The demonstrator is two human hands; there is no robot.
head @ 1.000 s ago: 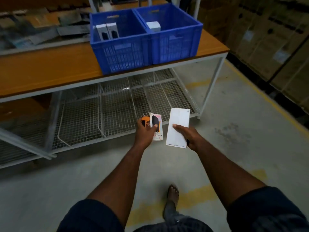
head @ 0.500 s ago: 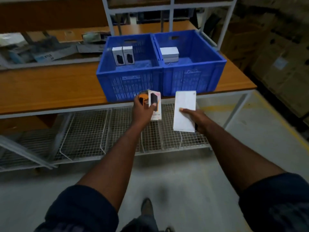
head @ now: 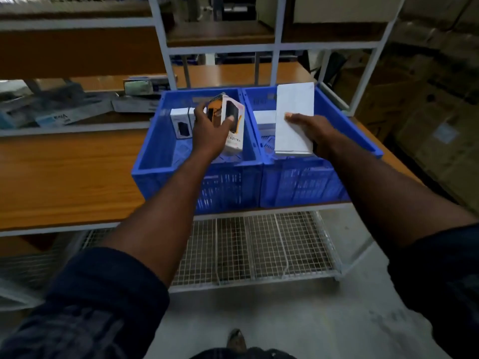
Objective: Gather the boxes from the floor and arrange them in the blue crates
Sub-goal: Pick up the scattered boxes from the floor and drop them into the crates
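Nearest to us, a foot (head: 237, 338) stands on the grey floor (head: 272, 320), and dark blue sleeves (head: 90, 307) cover the upper part of both arms reaching forward. Past them we see a wire shelf (head: 259, 247) under the wooden table (head: 64, 177). At the table's front edge sit 2 blue crates, side by side and touching: the left crate (head: 160, 182) and the right crate (head: 298, 185).

Our left hand (head: 210, 133) hangs over the inside of the left crate, clasping 2 small boxes together. The thumb lies across the face of a white printed box (head: 237, 141), and the fingers wrap round an orange and black box (head: 216, 107) behind it. Both boxes are tilted and clear of the crate's floor.

Our right hand (head: 308, 128) holds a flat white box (head: 294, 107) over the right crate, thumb pressed on its top face. The fingers go underneath, where we cannot see them. The box points away from us, with its near end above the crate's front wall.

Deeper in the left crate, 2 small white boxes (head: 179, 123) stand upright near the back wall, the right-hand box partly hidden by the hand. In the right crate a white box (head: 264, 117) lies towards the back, partly behind the held box.

Beyond the crates, flat packages (head: 51, 112) lie on the rear of the table. White frame uprights (head: 166, 60) rise there, and brown cartons (head: 427, 112) are stacked at the far right.
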